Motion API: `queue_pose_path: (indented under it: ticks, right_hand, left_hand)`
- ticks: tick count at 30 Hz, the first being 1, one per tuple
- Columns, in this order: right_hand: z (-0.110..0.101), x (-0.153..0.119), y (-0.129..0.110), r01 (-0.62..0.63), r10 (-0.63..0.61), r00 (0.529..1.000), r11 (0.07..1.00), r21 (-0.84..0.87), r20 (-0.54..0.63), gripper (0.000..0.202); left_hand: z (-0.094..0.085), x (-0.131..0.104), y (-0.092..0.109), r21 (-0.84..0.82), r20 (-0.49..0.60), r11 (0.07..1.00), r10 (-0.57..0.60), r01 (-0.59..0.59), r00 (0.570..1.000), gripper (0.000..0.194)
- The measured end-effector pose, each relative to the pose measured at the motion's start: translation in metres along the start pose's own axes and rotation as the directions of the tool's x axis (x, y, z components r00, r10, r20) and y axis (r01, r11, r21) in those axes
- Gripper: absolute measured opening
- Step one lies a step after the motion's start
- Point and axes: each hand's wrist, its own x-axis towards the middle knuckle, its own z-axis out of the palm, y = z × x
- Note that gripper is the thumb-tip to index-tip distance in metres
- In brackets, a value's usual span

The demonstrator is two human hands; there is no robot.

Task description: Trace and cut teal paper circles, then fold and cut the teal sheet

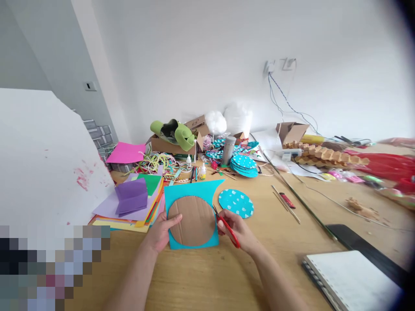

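Observation:
My left hand [162,231] grips the left edge of a blue paper sheet [191,188] and a round cardboard disc [192,222] lying against it, thumb on top of the disc. The sheet's upper right corner runs out to a point, with a curved cut edge below it. In my right hand [236,229] is a pair of red-handled scissors [234,236], its blades at the right edge of the sheet beside the disc. Just behind that hand a blue disc with white patches [236,203] lies flat on the table.
Coloured paper [132,207] is stacked at left near a large white board [48,164]. Behind stand glue bottles [202,172], a grey flask [228,151] and a pile of blue discs [244,166]. On the right lie sticks [285,204], a red cutter [287,200] and a notebook [353,276].

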Motion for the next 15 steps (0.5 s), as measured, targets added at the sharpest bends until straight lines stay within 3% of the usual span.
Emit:
queue_pose_path:
  ticks: [8, 15]
  right_hand:
    - [-0.0015, 0.0002, 0.0015, -0.012, 0.011, 1.0, 0.998, -0.057, -0.028, 0.047]
    - [-0.0063, -0.0022, -0.007, -0.045, 0.043, 0.999, 0.998, -0.046, -0.033, 0.047]
  left_hand:
    - [-0.0044, 0.0023, -0.003, 0.005, 0.05, 1.0, -0.015, 0.014, 0.999, 0.042]
    - [-0.0048, 0.0012, -0.0006, 0.008, 0.028, 1.0, -0.013, 0.013, 1.0, 0.039]
